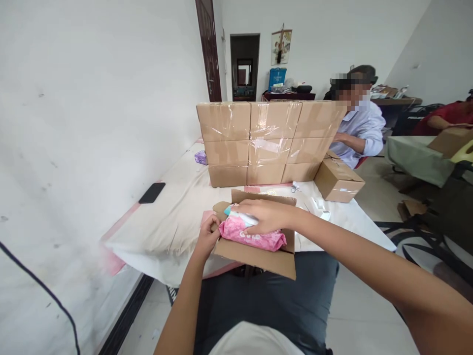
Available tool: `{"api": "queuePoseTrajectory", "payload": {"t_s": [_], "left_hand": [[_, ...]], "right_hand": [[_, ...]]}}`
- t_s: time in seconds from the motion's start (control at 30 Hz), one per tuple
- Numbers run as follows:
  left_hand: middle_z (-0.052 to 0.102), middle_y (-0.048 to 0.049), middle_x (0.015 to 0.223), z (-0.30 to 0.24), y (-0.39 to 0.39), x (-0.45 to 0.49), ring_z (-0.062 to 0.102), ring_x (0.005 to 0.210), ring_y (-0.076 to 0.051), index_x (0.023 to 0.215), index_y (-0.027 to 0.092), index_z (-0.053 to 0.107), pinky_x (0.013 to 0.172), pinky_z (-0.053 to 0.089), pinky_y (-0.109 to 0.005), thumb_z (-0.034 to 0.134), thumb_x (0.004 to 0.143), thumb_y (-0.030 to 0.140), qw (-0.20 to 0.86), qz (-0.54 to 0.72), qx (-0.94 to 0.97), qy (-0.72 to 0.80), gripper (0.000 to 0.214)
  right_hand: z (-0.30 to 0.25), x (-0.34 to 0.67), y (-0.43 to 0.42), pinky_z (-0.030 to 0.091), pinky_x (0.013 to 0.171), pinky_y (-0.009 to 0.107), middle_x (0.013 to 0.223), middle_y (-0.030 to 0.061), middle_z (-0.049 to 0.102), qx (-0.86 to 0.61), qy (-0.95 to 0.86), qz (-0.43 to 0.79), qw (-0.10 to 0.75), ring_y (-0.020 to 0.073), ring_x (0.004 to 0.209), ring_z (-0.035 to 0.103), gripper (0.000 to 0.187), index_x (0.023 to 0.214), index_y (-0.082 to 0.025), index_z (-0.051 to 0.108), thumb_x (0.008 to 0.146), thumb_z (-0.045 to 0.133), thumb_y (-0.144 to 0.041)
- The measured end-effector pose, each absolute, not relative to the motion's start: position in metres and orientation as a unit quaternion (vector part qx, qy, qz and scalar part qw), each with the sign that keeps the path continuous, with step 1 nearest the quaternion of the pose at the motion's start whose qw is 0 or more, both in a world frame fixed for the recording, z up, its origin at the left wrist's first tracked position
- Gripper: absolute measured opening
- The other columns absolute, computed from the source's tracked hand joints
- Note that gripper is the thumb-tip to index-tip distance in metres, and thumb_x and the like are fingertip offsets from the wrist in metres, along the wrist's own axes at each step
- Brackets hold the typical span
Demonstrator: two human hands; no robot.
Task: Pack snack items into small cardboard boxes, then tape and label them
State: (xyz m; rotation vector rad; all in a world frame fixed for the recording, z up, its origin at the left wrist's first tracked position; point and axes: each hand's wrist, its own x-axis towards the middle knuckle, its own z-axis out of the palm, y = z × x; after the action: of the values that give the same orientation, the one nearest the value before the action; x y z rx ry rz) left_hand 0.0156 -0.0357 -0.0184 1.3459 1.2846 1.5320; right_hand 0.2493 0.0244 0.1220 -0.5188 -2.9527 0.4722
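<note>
An open cardboard box sits at the table's near edge, its flaps folded outward. Inside lies a soft pink package with a white and teal part along its far side. Across the top of this package rests my right hand, thumb on the near face and fingers over the far side, closed around it. My left hand is at the box's left end, its fingers curled at the box edge beside the package's left tip. The exact contact of those fingertips is partly hidden.
A wall of taped cardboard boxes stands behind. Another closed box is to its right, near a white tape dispenser. A black phone and small purple pack lie left. A co-worker sits beyond the boxes.
</note>
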Motion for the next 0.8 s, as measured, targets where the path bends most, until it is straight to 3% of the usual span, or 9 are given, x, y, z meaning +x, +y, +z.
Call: {"api": "queuePoseTrajectory", "payload": {"t_s": [0.17,0.3,0.43,0.53,0.67,0.8], "left_hand": [[0.043,0.0049,0.067,-0.021,-0.037,0.014,0.04,0.062,-0.012,0.069,0.022,0.041,0.06,0.035,-0.024,0.066,0.07,0.037,0.364,0.582,0.522,0.506,0.029],[0.043,0.0059,0.063,-0.02,-0.026,0.027,0.042,0.056,-0.011,0.07,0.023,0.041,0.055,0.035,-0.024,0.064,0.071,0.037,0.36,0.578,0.525,0.51,0.026],[0.044,0.0056,0.062,-0.018,-0.016,0.036,0.043,0.055,-0.012,0.07,0.024,0.041,0.053,0.036,-0.023,0.06,0.073,0.034,0.333,0.596,0.525,0.508,0.022],[0.045,0.0055,0.064,-0.02,-0.013,0.038,0.042,0.054,-0.012,0.07,0.023,0.045,0.051,0.036,-0.023,0.061,0.072,0.032,0.309,0.605,0.531,0.507,0.018],[0.047,0.004,0.067,-0.027,-0.015,0.034,0.043,0.06,-0.013,0.069,0.022,0.048,0.057,0.037,-0.024,0.063,0.072,0.034,0.269,0.613,0.535,0.516,0.019],[0.05,0.003,0.07,-0.033,-0.021,0.031,0.046,0.065,-0.014,0.069,0.022,0.051,0.061,0.04,-0.025,0.064,0.072,0.033,0.25,0.607,0.535,0.533,0.017]], "right_hand": [[0.097,0.238,0.025,0.051,0.091,0.048,0.134,0.0185,0.058,-0.154,-0.986,-0.061,0.014,0.033,0.108,0.06,0.06,0.144,-0.02,0.055,0.087,0.071,-0.024],[0.056,0.242,0.054,0.053,0.085,0.041,0.131,0.0168,0.06,-0.139,-0.983,-0.097,-0.068,0.0286,0.106,0.061,0.05,0.142,-0.02,0.055,0.093,0.062,-0.022],[0.036,0.252,0.077,0.051,0.087,0.035,0.133,0.0113,0.06,-0.146,-0.983,-0.102,-0.041,0.0224,0.109,0.061,0.051,0.148,-0.029,0.05,0.098,0.055,-0.023],[0.048,0.261,0.076,0.048,0.084,0.033,0.129,0.0109,0.063,-0.118,-0.985,-0.127,-0.007,0.0223,0.106,0.061,0.047,0.144,-0.026,0.055,0.097,0.059,-0.029],[0.078,0.281,0.053,0.041,0.084,0.037,0.1,0.0088,0.072,-0.118,-0.98,-0.148,0.067,0.0233,0.095,0.06,0.033,0.115,-0.02,0.071,0.099,0.058,-0.045],[0.083,0.313,0.028,0.037,0.083,0.04,0.067,0.0076,0.066,-0.228,-0.965,-0.11,0.073,0.024,0.083,0.054,0.052,0.076,-0.019,0.072,0.1,0.05,-0.059]]}}
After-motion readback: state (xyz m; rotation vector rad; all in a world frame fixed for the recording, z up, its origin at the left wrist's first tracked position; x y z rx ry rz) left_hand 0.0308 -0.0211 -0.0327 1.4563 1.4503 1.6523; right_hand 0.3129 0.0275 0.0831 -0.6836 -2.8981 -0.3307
